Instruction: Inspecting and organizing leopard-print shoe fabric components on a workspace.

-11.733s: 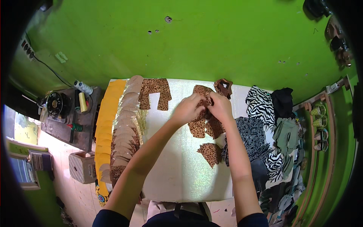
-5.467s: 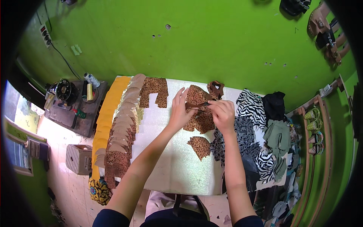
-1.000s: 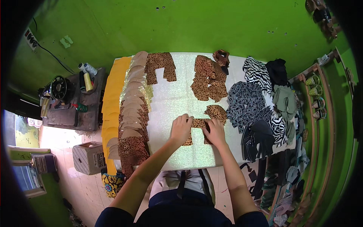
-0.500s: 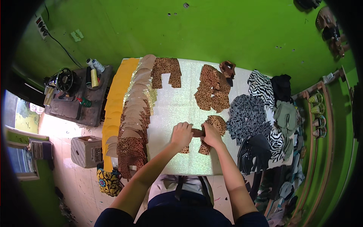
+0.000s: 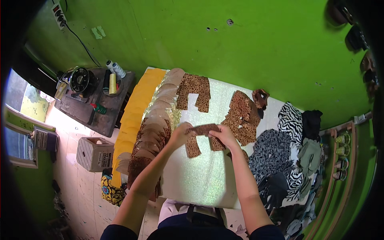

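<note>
Between my hands, above the table, I hold a leopard-print U-shaped cut piece of fabric [image 5: 205, 129], its darker brown edge stretched across the top and two legs hanging down. My left hand [image 5: 180, 136] pinches its left end. At the right end, the fingers of my right hand [image 5: 225, 138] are closed on it. Beyond my left hand lies a similar leopard-print piece [image 5: 185, 90], flat on the pale glittery table cover [image 5: 192, 184]. A loose stack of leopard-print pieces [image 5: 242, 116] rests past my right hand.
Overlapping brown rounded pieces [image 5: 160, 105] and yellow pieces [image 5: 138, 106] line the table's left side. Grey patterned cloth [image 5: 270, 150] and zebra-print cloth [image 5: 291, 120] are heaped at right. A dark side table [image 5: 86, 114] carries thread cones [image 5: 113, 84]. A box [image 5: 94, 154] stands on the floor.
My hands have moved farther over the table and apart, with the leopard-print piece now spread between them. The whole view has tilted and shifted.
</note>
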Tool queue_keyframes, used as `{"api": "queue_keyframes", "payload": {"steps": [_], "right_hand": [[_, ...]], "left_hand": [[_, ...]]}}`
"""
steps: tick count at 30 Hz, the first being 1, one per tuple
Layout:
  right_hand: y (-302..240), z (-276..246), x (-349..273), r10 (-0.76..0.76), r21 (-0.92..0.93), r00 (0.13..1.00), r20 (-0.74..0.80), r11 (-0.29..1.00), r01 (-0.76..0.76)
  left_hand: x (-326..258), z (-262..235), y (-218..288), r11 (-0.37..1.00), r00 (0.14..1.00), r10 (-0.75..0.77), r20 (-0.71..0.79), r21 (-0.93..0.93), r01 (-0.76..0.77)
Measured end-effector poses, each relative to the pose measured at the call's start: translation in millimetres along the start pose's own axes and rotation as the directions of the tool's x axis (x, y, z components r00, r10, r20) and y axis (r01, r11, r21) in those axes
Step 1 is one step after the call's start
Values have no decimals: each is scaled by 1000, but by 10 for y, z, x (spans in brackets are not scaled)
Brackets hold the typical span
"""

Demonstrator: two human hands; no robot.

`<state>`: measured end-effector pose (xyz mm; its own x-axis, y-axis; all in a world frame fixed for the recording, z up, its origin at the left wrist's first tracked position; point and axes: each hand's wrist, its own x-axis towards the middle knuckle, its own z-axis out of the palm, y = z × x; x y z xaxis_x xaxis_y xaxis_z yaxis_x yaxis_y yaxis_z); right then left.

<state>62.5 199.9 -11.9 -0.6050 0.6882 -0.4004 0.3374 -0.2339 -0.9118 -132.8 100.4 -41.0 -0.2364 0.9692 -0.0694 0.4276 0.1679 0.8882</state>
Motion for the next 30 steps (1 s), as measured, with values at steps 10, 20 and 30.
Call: {"api": "queue_keyframes", "payload": {"steps": [10, 20, 30], "right_hand": [[-150, 237, 1334, -106, -68, 869, -484, 994, 83], [-207, 102, 1343, -356, -450, 752, -555, 889, 88], [-135, -1146, 628, -695, -746, 303, -651, 660, -90]], "left_hand": [[1297, -404, -119, 993, 943, 16, -332, 113, 23], [1537, -181, -19, 833, 822, 352, -447, 551, -56], [1534, 811, 715, 806, 841, 519, -150, 414, -423]]}}
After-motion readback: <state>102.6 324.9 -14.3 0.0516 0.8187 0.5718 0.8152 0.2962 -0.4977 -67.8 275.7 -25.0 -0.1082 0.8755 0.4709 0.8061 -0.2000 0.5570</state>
